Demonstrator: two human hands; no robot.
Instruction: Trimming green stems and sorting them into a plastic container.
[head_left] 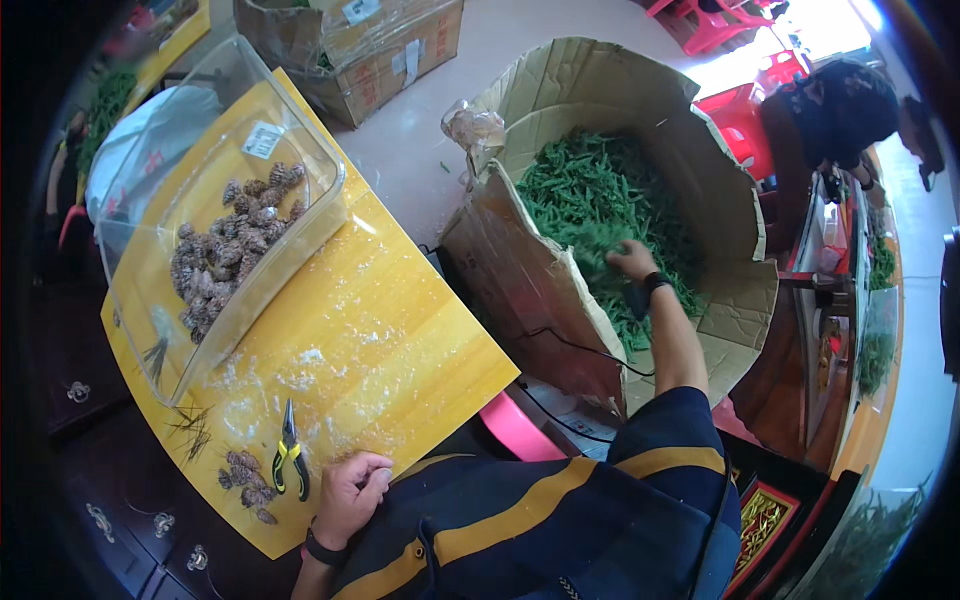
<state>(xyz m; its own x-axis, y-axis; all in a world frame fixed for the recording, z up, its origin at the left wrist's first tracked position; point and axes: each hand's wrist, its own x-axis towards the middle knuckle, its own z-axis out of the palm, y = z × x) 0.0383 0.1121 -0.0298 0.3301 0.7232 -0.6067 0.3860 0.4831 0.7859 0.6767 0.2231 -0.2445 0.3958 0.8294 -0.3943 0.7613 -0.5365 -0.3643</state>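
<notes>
My right hand (632,262) reaches into a large open cardboard box (560,275) full of green artificial pine sprigs (580,180). Its fingers are closed on a blurred green sprig (595,240). My left hand (352,492) rests at the near edge of the yellow table (430,330), fingers curled in, with nothing showing in them. Beside it lie yellow-and-black long-nose pliers (290,452), tips pointing away from me. A small group of brown pine cones (247,480) lies left of the pliers.
A clear plastic bin (325,215) with many frosted pine cones (235,235) stands on the table. Thin dark wires (192,432) and white flakes (300,375) are scattered nearby. Another cardboard box (385,70) stands on the floor. A black cable (570,340) crosses the big box. Another person (830,110) is at right.
</notes>
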